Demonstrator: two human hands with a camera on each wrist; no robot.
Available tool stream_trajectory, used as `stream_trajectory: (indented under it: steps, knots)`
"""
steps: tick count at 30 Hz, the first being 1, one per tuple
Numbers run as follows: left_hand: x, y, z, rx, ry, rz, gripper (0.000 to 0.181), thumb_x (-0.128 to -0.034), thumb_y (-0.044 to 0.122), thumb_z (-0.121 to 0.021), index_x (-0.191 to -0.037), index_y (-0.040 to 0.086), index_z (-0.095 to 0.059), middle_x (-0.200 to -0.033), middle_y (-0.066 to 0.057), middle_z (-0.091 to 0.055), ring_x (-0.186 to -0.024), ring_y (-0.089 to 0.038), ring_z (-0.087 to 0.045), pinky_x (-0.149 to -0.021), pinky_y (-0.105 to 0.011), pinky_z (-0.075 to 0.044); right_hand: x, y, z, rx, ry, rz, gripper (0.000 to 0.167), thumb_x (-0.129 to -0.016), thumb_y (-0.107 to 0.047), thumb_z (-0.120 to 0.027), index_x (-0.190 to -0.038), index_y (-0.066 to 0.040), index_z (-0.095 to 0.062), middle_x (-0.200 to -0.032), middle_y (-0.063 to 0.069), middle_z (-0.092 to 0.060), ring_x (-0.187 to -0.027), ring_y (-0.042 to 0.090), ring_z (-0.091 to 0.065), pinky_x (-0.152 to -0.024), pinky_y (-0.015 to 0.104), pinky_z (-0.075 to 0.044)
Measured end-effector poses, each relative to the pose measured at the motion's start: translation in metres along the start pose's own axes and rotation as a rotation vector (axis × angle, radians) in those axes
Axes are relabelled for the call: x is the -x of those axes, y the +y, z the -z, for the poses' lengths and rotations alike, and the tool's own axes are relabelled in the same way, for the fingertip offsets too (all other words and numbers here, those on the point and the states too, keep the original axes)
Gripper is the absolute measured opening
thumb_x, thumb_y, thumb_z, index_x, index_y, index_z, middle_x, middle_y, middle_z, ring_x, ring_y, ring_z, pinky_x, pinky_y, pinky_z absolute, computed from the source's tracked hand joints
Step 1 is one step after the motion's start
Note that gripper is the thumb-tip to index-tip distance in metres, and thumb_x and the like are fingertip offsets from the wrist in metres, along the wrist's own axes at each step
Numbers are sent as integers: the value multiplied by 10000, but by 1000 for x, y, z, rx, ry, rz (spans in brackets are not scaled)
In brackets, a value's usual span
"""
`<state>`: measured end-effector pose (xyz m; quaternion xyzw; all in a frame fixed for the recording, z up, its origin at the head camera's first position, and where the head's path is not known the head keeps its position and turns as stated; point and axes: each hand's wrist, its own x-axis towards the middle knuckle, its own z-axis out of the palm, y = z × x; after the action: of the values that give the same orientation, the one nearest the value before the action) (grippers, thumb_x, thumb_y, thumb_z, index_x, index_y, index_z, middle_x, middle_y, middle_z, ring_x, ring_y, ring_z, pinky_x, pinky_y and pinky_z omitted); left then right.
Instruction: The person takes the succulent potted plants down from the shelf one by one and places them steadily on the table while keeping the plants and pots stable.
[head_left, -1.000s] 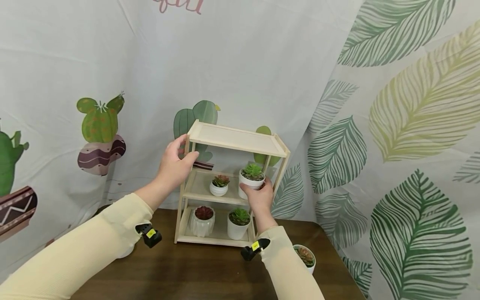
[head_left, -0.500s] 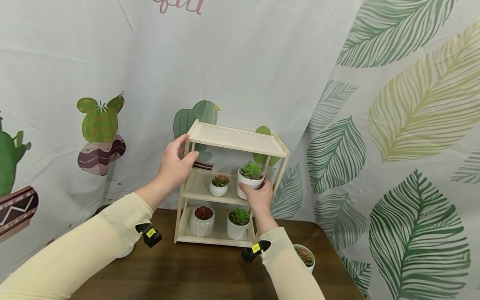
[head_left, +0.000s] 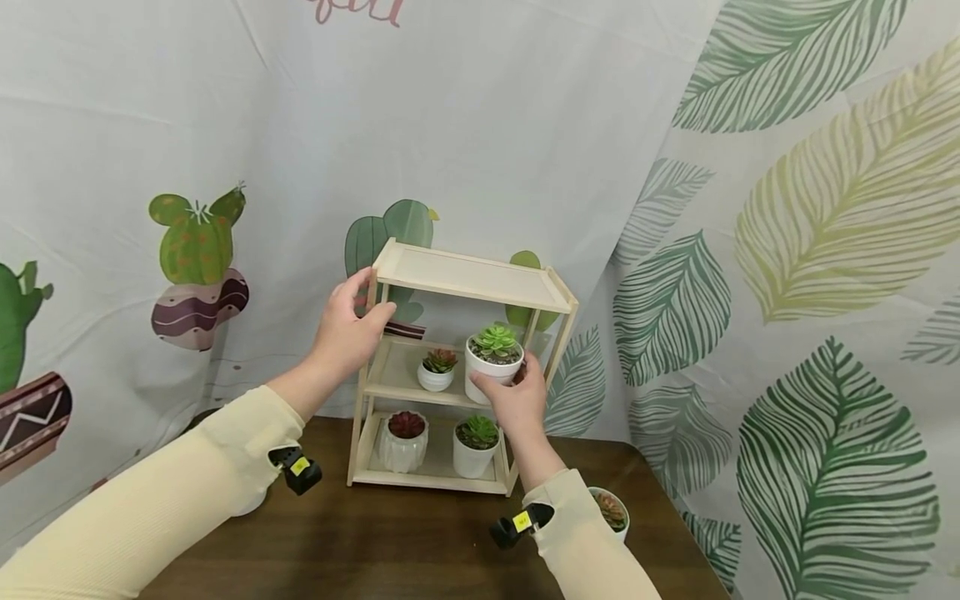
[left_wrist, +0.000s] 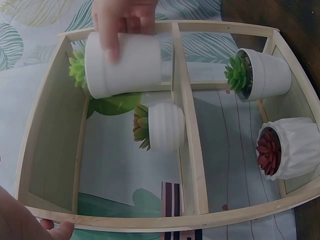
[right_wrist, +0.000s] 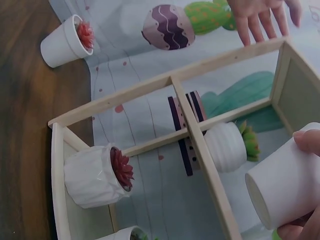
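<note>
My right hand [head_left: 519, 402] grips a white pot [head_left: 487, 379] with a bright green succulent [head_left: 496, 339], thumb in front. This pot is upright at the front of the middle shelf, right of a small ribbed white pot [head_left: 435, 379]; whether it touches the shelf I cannot tell. My left hand [head_left: 348, 329] rests at the upper left post of the wooden shelf rack [head_left: 472, 277]; its fingers [right_wrist: 256, 27] look straight against the side in the right wrist view. On the bottom shelf stand a fluted pot [left_wrist: 295, 150] with a dark red succulent and a smooth white pot [left_wrist: 272, 75] with a green one.
The rack stands on a dark wooden table [head_left: 420, 542] against a printed cloth backdrop [head_left: 480, 150]. Another potted succulent [head_left: 611, 512] stands at the right by my sleeve. A white pot [right_wrist: 60, 47] with a red succulent stands left of the rack, mostly behind my left sleeve.
My right hand has moved the potted green succulent slightly left and toward me, and its wrist has swung right. The left hand stays at the rack's post.
</note>
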<state>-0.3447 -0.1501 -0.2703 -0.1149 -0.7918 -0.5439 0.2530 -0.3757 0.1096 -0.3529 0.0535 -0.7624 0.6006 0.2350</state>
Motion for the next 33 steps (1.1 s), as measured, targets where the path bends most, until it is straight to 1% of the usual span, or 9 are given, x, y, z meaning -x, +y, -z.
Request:
stream_trajectory:
  steps: [3, 7, 10, 13, 17, 24, 29, 33]
  knots:
    - [0, 0, 0, 2, 2, -2, 685, -1029, 337, -532, -1636, 149, -276, -1614, -191, -321, -1463, -428, -385, -1140, -624, -395, 6, -5, 6, -10, -33, 9, 906, -762, -259, -922, -1521, -114, -450, -1427, 137, -608, -1301, 319, -610, -1059, 498, -526]
    - [0, 0, 0, 1, 4, -2, 683, -1027, 343, -533, -1634, 154, -282, -1605, -188, -330, -1459, -424, -390, -1133, -627, -399, 13, -11, 14, -10, -67, 21, 886, -752, -248, -931, -1508, -158, -478, -1398, 108, -630, -1266, 295, -630, -1031, 487, -544]
    - [0, 0, 0, -1, 5, -2, 685, -1027, 347, -533, -1634, 157, -281, -1606, -185, -331, -1457, -420, -392, -1131, -626, -400, 18, -13, 22, 0, -86, 32, 882, -744, -249, -937, -1503, -171, -493, -1377, 105, -644, -1239, 294, -645, -1012, 487, -555]
    - [0, 0, 0, 1, 7, -4, 684, -1026, 341, -533, -1633, 150, -283, -1604, -188, -333, -1454, -422, -396, -1131, -625, -400, 21, -15, 30, 0, -108, 49, 883, -741, -234, -939, -1501, -155, -496, -1376, 122, -643, -1236, 312, -646, -1019, 499, -552]
    - [0, 0, 0, 2, 10, -6, 681, -1024, 333, -535, -1631, 145, -288, -1602, -190, -336, -1451, -423, -399, -1131, -626, -399, 26, -16, 42, -10, -139, 66, 891, -736, -208, -943, -1501, -132, -491, -1402, 130, -628, -1269, 321, -628, -1060, 509, -527]
    - [0, 1, 0, -2, 5, 13, 694, -1025, 366, -534, -1640, 185, -270, -1635, -168, -303, -1475, -412, -380, -1149, -622, -391, 28, -14, 66, -43, -202, 77, 884, -734, -153, -942, -1496, -155, -495, -1417, 116, -626, -1285, 311, -622, -1073, 504, -520]
    - [0, 0, 0, -5, 11, 7, 688, -1024, 351, -537, -1637, 173, -280, -1630, -171, -311, -1467, -411, -390, -1144, -620, -397, 26, -10, 82, -26, -190, 82, 864, -743, -141, -935, -1490, -149, -501, -1404, 132, -640, -1272, 314, -632, -1058, 492, -529]
    - [0, 0, 0, -10, 11, 3, 684, -1025, 341, -536, -1635, 161, -284, -1618, -180, -324, -1464, -414, -394, -1143, -619, -398, 24, -5, 95, -28, -176, 72, 844, -754, -111, -924, -1484, -147, -502, -1401, 136, -643, -1257, 295, -637, -1026, 414, -546]
